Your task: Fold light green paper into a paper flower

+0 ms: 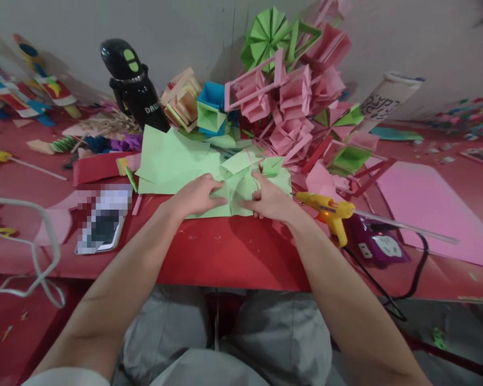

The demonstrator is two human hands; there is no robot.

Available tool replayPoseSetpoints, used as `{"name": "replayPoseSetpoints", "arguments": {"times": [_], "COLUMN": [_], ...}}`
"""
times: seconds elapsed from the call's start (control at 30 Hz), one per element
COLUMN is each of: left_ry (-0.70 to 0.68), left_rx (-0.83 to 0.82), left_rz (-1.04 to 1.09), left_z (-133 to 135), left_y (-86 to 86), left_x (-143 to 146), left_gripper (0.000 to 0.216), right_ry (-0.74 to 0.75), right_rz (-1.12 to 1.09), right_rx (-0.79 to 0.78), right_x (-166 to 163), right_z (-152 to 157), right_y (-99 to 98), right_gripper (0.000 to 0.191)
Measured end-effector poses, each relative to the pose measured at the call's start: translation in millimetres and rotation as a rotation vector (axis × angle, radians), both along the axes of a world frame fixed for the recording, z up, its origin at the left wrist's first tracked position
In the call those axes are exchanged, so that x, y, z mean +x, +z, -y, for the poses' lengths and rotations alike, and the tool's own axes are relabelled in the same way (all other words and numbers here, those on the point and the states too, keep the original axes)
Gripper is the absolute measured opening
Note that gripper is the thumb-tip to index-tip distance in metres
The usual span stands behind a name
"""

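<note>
Left hand loosely spread on the green paper, right hand half-curled there, any pinch unclear; looks light, easily creased, best held by its edges!

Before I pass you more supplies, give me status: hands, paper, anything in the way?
Left hand and right hand both on pale green paper. Paper over red table, more green sheets behind. Yellow glue gun close beside right hand.
</note>
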State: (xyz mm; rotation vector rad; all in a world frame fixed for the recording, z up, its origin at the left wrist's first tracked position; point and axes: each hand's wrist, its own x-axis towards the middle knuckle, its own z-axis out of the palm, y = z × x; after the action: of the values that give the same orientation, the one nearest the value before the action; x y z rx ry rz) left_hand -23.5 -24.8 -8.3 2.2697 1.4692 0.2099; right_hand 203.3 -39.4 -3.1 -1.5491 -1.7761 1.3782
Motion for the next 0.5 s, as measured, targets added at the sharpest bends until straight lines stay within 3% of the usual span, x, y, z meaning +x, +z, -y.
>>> {"name": "replayPoseSetpoints", "arguments": {"times": [0.23, 0.5], "left_ry": [0.029, 0.088], "left_rx": [-0.013, 0.030], "left_rz": [0.007, 0.046], "left_z": [-1, -1], "left_y": [-2.0, 2.7], "left_x": [1, -6], "left_gripper": [0.061, 0.064], "right_ry": [-0.029, -0.163], "right_rz": [0.061, 0.204], "right_rx": [0.064, 0.402], "right_x": [7, 13], "right_z": [-1, -10], "right_y": [1.6, -4.6], "right_gripper": [0.100, 0.061]}}
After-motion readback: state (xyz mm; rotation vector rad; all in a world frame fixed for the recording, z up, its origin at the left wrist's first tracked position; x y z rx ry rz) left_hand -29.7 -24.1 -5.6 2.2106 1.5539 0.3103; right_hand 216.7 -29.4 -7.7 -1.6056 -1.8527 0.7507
